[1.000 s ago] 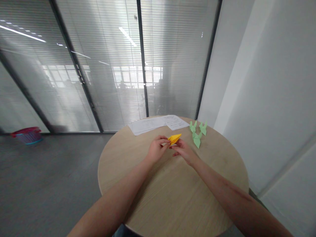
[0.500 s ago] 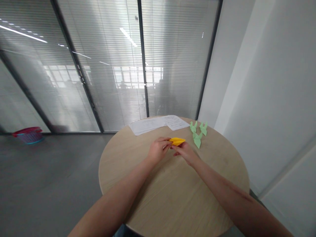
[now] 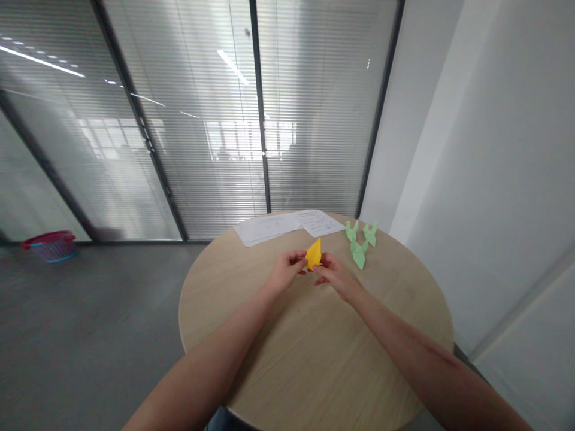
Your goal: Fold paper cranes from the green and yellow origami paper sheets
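Note:
A small folded yellow paper piece (image 3: 314,254) stands upright, point up, just above the round wooden table (image 3: 314,353). My left hand (image 3: 286,271) pinches its left side, fingers closed on it. My right hand (image 3: 333,276) pinches its lower right side, fingers closed too. Both hands meet near the table's far middle.
Three green folded paper figures (image 3: 359,240) lie to the right of my hands. White printed sheets (image 3: 287,226) rest at the far edge. Behind the table are glass panels with blinds; a white wall is on the right. A red-rimmed basket (image 3: 50,245) sits on the grey floor, far left.
The yellow piece was lying flat and pointing right between my fingers; now it is turned upright with its tip up. My hands stayed in about the same place.

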`<state>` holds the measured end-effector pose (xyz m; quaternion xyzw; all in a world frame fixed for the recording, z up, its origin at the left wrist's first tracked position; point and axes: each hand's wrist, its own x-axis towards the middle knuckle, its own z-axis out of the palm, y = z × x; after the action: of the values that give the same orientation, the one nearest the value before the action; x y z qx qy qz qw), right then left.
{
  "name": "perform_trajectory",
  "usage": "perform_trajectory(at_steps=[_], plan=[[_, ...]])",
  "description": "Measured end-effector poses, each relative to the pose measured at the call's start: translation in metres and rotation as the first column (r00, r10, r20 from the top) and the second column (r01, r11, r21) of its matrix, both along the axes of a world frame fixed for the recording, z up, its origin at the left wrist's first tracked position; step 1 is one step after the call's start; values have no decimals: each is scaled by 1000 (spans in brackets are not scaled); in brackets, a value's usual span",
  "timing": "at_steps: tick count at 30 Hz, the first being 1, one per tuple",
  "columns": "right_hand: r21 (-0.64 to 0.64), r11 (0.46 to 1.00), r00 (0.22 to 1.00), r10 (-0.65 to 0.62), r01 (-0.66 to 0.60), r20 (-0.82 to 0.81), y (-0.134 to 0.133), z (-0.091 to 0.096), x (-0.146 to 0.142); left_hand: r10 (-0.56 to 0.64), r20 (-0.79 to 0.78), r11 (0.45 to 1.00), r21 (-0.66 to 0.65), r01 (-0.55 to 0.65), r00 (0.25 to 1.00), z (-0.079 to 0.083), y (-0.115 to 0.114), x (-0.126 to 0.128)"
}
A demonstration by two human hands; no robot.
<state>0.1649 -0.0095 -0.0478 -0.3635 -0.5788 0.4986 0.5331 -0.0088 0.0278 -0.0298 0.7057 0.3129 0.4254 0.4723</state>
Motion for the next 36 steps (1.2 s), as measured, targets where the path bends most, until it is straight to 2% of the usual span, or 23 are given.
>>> perform_trajectory(at_steps=[8, 12, 18, 24, 28, 32, 36], plan=[[-13, 999, 997, -32, 32, -64, 1, -2, -2, -5, 142, 989, -143, 25, 990, -2, -1, 2], [-22, 999, 999, -41, 41, -29, 2, -3, -1, -26, 186, 982, -178, 60, 982, -1, -3, 2], [8, 997, 997, -72, 72, 22, 4, -4, 0, -7, 145, 984, -178, 33, 989, -2, -1, 1], [-16, 981, 979, -193, 195, 70, 7, -2, 0, 11, 118, 983, -186, 12, 993, -3, 0, 1], [-55, 970, 972, -237, 236, -3, 7, -1, 0, 41, 92, 983, -185, -24, 995, -3, -1, 2], [-128, 979, 980, -172, 158, -102, 6, -1, 1, 19, 90, 986, -167, -3, 996, -2, -1, 3], [-118, 993, 991, -46, 31, -129, 6, -2, 1, 16, 93, 987, -163, -1, 996, -1, -2, 3]])
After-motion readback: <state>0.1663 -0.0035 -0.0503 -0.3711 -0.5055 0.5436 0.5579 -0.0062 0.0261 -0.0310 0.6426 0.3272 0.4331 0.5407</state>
